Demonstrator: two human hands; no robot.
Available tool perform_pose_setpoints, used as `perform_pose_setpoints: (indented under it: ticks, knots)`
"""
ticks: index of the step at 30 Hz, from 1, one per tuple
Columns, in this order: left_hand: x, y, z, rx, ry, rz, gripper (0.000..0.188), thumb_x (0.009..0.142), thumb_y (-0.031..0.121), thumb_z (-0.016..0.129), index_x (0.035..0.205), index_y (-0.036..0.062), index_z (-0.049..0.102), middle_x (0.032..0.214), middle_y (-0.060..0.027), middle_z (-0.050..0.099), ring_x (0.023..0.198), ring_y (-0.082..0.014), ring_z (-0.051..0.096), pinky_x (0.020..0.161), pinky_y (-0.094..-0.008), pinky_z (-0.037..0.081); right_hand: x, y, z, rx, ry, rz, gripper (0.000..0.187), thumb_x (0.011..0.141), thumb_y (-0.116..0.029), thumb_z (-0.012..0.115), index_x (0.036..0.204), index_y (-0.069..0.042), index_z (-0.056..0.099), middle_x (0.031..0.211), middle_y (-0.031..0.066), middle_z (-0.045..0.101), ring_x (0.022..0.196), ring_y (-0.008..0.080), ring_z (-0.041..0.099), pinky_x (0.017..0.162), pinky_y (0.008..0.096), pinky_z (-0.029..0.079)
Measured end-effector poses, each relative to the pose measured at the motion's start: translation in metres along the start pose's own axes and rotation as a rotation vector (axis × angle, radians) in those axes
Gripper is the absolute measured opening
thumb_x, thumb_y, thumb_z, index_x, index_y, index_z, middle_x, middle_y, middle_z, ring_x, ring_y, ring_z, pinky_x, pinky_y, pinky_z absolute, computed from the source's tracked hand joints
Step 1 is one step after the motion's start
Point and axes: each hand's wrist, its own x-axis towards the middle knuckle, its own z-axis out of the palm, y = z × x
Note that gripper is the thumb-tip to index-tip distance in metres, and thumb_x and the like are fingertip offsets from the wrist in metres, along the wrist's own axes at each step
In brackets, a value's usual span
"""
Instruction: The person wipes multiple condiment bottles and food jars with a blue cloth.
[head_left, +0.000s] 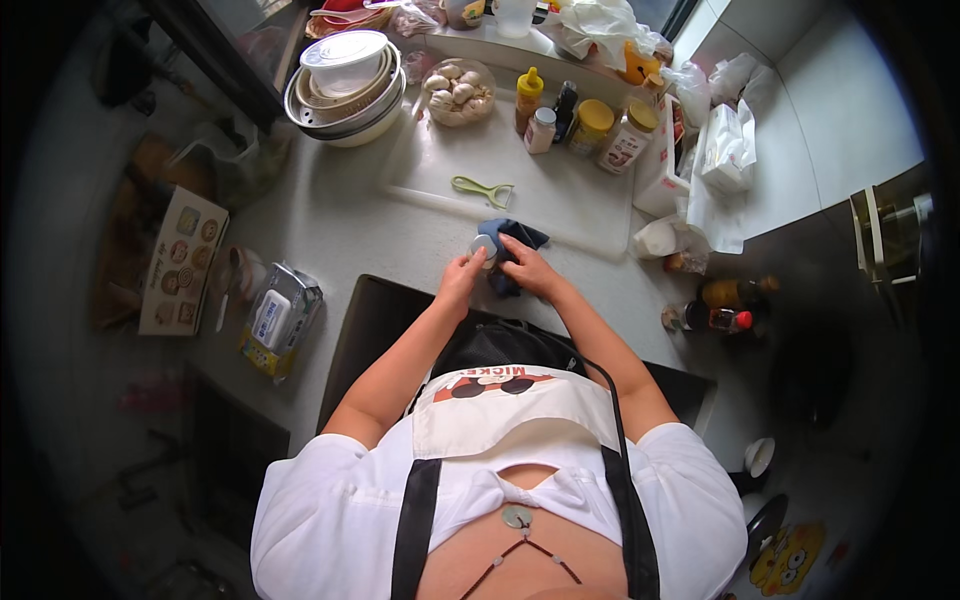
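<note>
Just past the counter's near edge, my left hand [462, 282] is closed around a small jar-like container with a pale round top [484, 244]. My right hand [530, 271] is closed on a dark blue cloth [526, 234], which is bunched against the container's right side. Part of the cloth hangs below, between the two hands. What the container holds cannot be seen. A green peeler [482, 187] lies beyond my hands on a large pale cutting board [580, 215].
Stacked bowls and colanders [345, 95] stand at the far left, beside a bowl of garlic [460, 92]. Several bottles and jars [592, 125] line the back right. A wipes pack [281, 318] lies left; more bottles [735, 292] lie right.
</note>
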Motion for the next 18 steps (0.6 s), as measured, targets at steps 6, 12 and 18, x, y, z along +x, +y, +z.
perform_pose_setpoints:
  ticks: [6, 12, 18]
  knots:
    - [0.005, 0.006, -0.008, 0.094, 0.003, -0.055, 0.056, 0.074, 0.049, 0.066, 0.108, 0.0068, 0.054, 0.108, -0.0061, 0.049, 0.105, -0.0181, 0.04, 0.087, -0.0349, 0.03, 0.016, -0.016, -0.003, -0.119, -0.122, 0.052, 0.055, 0.071, -0.008, 0.048, 0.125, -0.002, 0.044, 0.116, 0.0197, 0.055, 0.11, 0.0294, 0.051, 0.093, 0.0322, 0.038]
    - [0.009, 0.003, -0.012, -0.06, -0.012, -0.04, 0.047, 0.077, 0.039, 0.062, 0.116, 0.0171, 0.049, 0.117, -0.0007, 0.049, 0.114, -0.0183, 0.038, 0.093, -0.0509, 0.022, 0.007, 0.037, 0.019, -0.247, -0.008, -0.159, 0.063, 0.066, -0.005, 0.045, 0.128, -0.001, 0.037, 0.123, 0.0209, 0.048, 0.117, 0.0326, 0.044, 0.099, 0.0336, 0.033]
    - [-0.006, 0.021, -0.003, -0.137, -0.151, 0.04, 0.089, 0.075, 0.04, 0.063, 0.14, 0.0053, 0.014, 0.14, -0.0081, 0.028, 0.127, -0.0197, 0.026, 0.102, -0.0365, 0.019, -0.022, -0.004, 0.028, -0.147, 0.089, -0.091, 0.067, 0.069, -0.006, 0.044, 0.133, 0.003, 0.029, 0.134, 0.0218, 0.035, 0.128, 0.0309, 0.031, 0.106, 0.0324, 0.023]
